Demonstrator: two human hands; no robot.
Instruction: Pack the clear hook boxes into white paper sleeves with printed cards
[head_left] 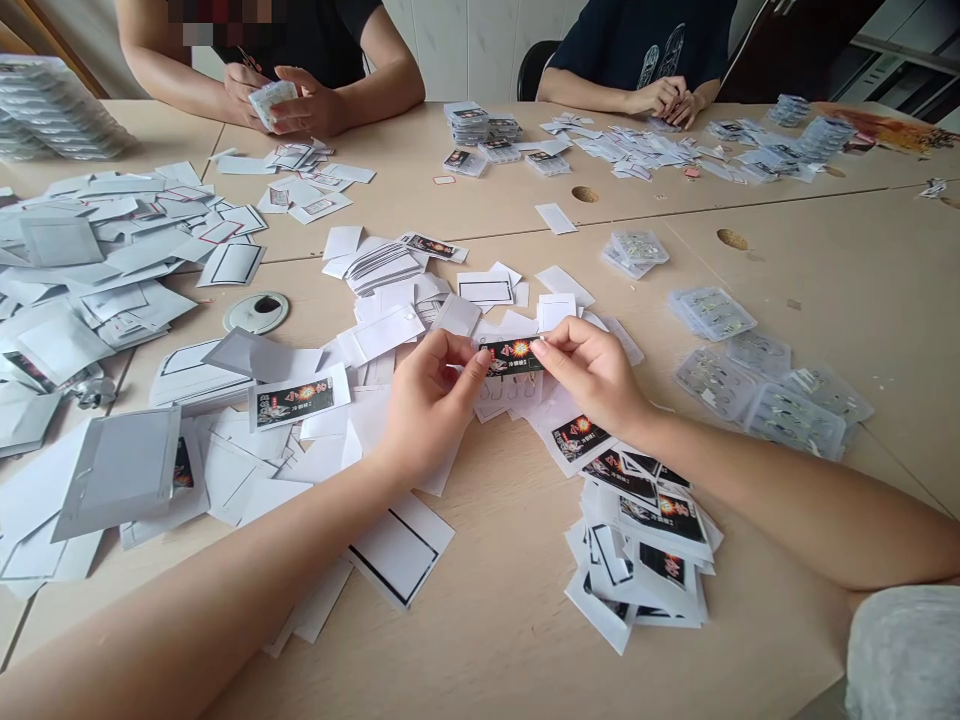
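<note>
A black printed label (513, 356) with an orange burst on it stretches between my two hands. My left hand (439, 400) pinches its left end, while the thumb and fingers of my right hand (589, 370) grip its right end. Directly beneath lies a clear plastic box (511, 392) with fish hooks showing through; whether the label touches its lid I cannot tell. Below my right wrist is a loose pile of label sheets (660, 515), black prints on white backing. White paper pieces (390, 330) lie scattered around my left hand.
Clear hook boxes (795, 415) are grouped at right, with a stack of more (636, 250) behind. A big heap of papers (112, 240) covers the left side. Across the table (495, 600) two people work; one person's hands (289, 100) hold a box. Box stacks (56, 110) stand far left.
</note>
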